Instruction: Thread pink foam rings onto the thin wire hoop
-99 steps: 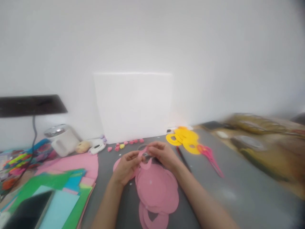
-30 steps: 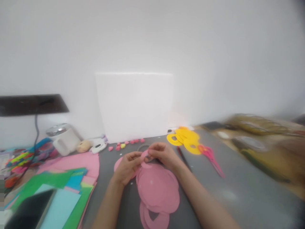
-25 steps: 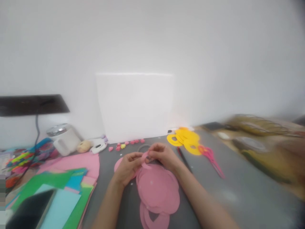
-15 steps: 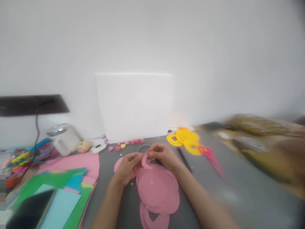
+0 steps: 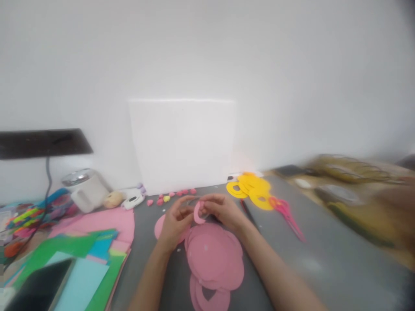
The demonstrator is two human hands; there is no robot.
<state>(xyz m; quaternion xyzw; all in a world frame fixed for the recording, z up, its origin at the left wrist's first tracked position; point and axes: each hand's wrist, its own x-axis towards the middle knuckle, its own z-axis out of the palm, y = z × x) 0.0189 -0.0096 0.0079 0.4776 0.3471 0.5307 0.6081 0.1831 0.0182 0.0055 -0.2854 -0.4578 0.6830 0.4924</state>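
Note:
Between my two hands a small pink paper ring [image 5: 197, 214] stands upright, curved like a crescent where it shows. My right hand [image 5: 224, 211] pinches its upper right side with thumb and fingers. At its left edge are the bent fingers of my left hand [image 5: 176, 222], the thumb close against the paper; the exact contact is blurred. Just below lies a pile of pink paper circles [image 5: 212, 255], with cut pink rings [image 5: 214, 300] under its near end. Another pink circle [image 5: 159, 226] is partly covered by my left hand. A thin grey hoop [image 5: 194, 198] shows behind my fingers.
Yellow paper rings [image 5: 256, 190], pink scissors [image 5: 287, 216] and a dark pencil [image 5: 248, 211] lie to the right. Small pink hearts [image 5: 171, 194] line the white board [image 5: 184, 147]. At left are coloured sheets [image 5: 81, 276], a phone [image 5: 42, 287] and a white mug [image 5: 89, 192].
The pink ring is turned and shows narrower now. My left index finger has lifted and stretched toward my right hand, and my left hand has shifted slightly.

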